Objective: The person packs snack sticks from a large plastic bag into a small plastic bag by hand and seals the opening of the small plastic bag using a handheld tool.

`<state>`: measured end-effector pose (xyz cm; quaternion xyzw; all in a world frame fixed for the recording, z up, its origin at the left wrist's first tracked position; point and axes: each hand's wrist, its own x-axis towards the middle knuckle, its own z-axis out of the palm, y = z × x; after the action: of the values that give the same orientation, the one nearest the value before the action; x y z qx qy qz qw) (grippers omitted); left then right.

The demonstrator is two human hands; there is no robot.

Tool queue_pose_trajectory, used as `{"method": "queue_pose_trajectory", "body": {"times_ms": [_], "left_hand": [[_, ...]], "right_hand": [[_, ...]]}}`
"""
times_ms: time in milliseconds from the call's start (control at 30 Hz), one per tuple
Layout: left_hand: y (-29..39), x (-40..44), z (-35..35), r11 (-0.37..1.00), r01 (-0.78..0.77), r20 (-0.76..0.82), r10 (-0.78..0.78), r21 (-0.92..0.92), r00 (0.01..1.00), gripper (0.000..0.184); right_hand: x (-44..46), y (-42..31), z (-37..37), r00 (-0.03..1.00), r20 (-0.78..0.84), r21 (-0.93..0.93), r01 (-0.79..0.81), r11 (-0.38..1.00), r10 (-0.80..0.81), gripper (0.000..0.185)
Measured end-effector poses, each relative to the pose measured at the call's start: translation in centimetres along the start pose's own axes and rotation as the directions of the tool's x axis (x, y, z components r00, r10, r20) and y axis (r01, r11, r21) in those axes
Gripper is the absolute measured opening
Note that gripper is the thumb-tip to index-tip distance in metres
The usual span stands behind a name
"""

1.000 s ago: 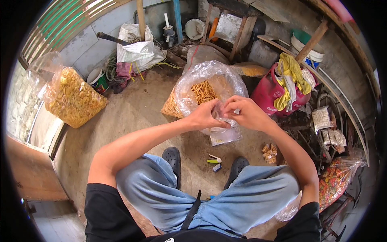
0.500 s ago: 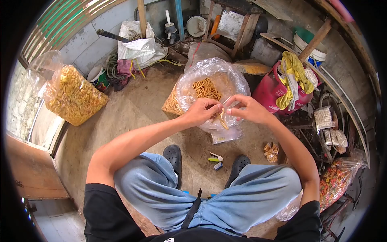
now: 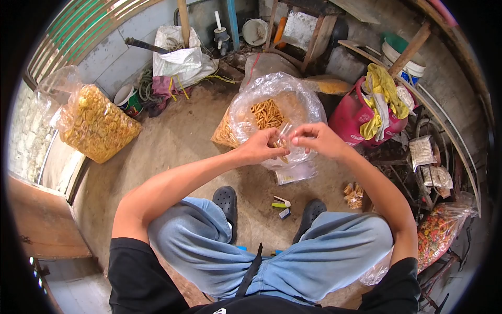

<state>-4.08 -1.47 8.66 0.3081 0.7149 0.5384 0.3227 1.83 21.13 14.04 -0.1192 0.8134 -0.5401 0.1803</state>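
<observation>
A large clear bag [image 3: 314,102] of brown stick snacks [image 3: 267,113] stands open on the floor in front of me. Over its near edge, my left hand [image 3: 262,146] holds a small clear packet [image 3: 284,137] with a few snack pieces low in it. My right hand [image 3: 318,140] pinches the packet's right side between thumb and fingers. Beneath both hands a flat pack [image 3: 296,172] of clear plastic lies against the big bag. A green and white stapler [image 3: 281,202] and a small blue box [image 3: 284,213] lie on the floor between my shoes.
A tall bag of yellow chips [image 3: 99,125] stands at the left. To the right are a dark pink drum [image 3: 348,119] with yellow cloth, small filled packets [image 3: 353,195] on the floor and a bag of colourful snacks [image 3: 438,235]. A white sack [image 3: 183,64] leans at the back.
Snack pieces now show in the small packet, which looked empty a second ago. Both hands have stayed close together over the big bag's near edge, shifting only slightly.
</observation>
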Motion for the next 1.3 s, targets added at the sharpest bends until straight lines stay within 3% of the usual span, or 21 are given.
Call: {"method": "queue_pose_trajectory", "body": {"times_ms": [67, 133, 200, 267, 300, 367, 467, 567, 600, 733, 867, 933, 1067, 1100, 1133, 1167, 1233, 1300], "left_hand": [[-0.5, -0.5, -0.1, 0.999, 0.03, 0.017, -0.03, -0.011, 0.999, 0.035], [-1.1, -0.8, -0.3, 0.998, 0.058, 0.035, -0.058, -0.019, 0.998, 0.033], [-2.2, -1.1, -0.8, 0.982, 0.189, 0.178, -0.186, 0.003, 0.966, 0.031], [-3.3, -1.8, -1.0, 0.977, 0.214, 0.206, -0.207, -0.012, 0.956, 0.029], [-3.8, -2.1, -1.1, 0.972, 0.232, 0.231, -0.219, -0.033, 0.948, 0.027], [-4.4, -2.5, -1.2, 0.955, 0.29, 0.254, -0.266, -0.062, 0.93, 0.023], [-5.8, -2.8, -1.4, 0.941, 0.308, 0.332, -0.249, -0.139, 0.91, 0.022], [-6.0, -2.7, -1.2, 0.956, 0.277, 0.336, -0.229, -0.102, 0.914, 0.024], [-5.1, -2.6, -1.2, 0.955, 0.293, 0.332, -0.261, -0.051, 0.907, 0.025], [-5.5, -2.0, -1.0, 0.966, 0.24, 0.35, -0.192, -0.099, 0.917, 0.028], [-5.0, -1.7, -0.6, 0.972, 0.223, 0.322, -0.187, -0.08, 0.928, 0.037], [-4.6, -1.7, -0.6, 0.969, 0.241, 0.305, -0.213, -0.058, 0.928, 0.04], [-5.1, -1.9, -0.5, 0.984, 0.169, 0.318, -0.145, -0.051, 0.937, 0.04], [-5.2, -2.0, -0.5, 0.989, 0.144, 0.326, -0.127, -0.031, 0.937, 0.04], [-5.2, -2.0, -0.6, 0.989, 0.144, 0.325, -0.127, -0.031, 0.937, 0.04], [-5.3, -2.0, -0.6, 0.987, 0.158, 0.337, -0.153, 0.011, 0.929, 0.04], [-5.5, -2.1, -0.6, 0.984, 0.17, 0.35, -0.178, 0.052, 0.92, 0.04], [-5.5, -2.1, -0.6, 0.985, 0.164, 0.355, -0.171, 0.048, 0.919, 0.04]], "right_hand": [[1.1, 0.8, -0.6, 0.981, -0.186, 0.143, -0.019, 0.989, 0.046, 0.022], [3.0, 2.7, -1.3, 0.956, -0.271, 0.134, -0.076, 0.988, 0.11, 0.023], [5.5, 6.0, -2.4, 0.92, -0.355, 0.129, -0.131, 0.983, 0.169, 0.024], [8.1, 10.9, -3.2, 0.94, -0.33, -0.344, -0.21, 0.915, 0.092, 0.022], [9.3, 12.7, -3.2, 0.939, -0.331, -0.338, -0.21, 0.917, 0.093, 0.022], [11.5, 15.8, -2.9, 0.954, -0.291, -0.593, -0.244, 0.767, 0.078, 0.021], [14.1, 20.3, -1.0, 0.94, -0.327, -0.511, -0.264, 0.818, 0.099, 0.017], [16.8, 23.9, 1.3, 0.967, -0.181, -0.535, -0.251, 0.807, 0.18, 0.019], [18.1, 25.2, 2.0, 0.954, -0.053, -0.505, -0.281, 0.816, 0.296, 0.024], [17.4, 21.3, 5.9, 0.956, -0.099, -0.604, -0.28, 0.747, 0.277, 0.039], [18.5, 23.3, 6.9, 0.939, -0.221, -0.611, -0.345, 0.713, 0.265, 0.036], [20.7, 25.7, 6.1, 0.891, 0.094, -0.662, -0.278, 0.696, 0.445, 0.037], [18.9, 21.6, 5.4, 0.876, 0.174, -0.7, -0.211, 0.682, 0.449, 0.032], [18.3, 22.1, 5.8, 0.966, 0.041, -0.64, -0.17, 0.75, 0.254, 0.03], [17.8, 22.7, 6.2, 0.993, -0.107, -0.584, -0.107, 0.805, 0.053, 0.028], [17.7, 23.1, 6.5, 0.993, -0.107, -0.584, -0.107, 0.805, 0.055, 0.028], [17.2, 22.5, 6.9, 0.978, -0.157, -0.691, -0.008, 0.723, -0.138, 0.024], [17.0, 21.7, 7.0, 0.981, -0.176, -0.73, -0.073, 0.68, -0.082, 0.023]]}}
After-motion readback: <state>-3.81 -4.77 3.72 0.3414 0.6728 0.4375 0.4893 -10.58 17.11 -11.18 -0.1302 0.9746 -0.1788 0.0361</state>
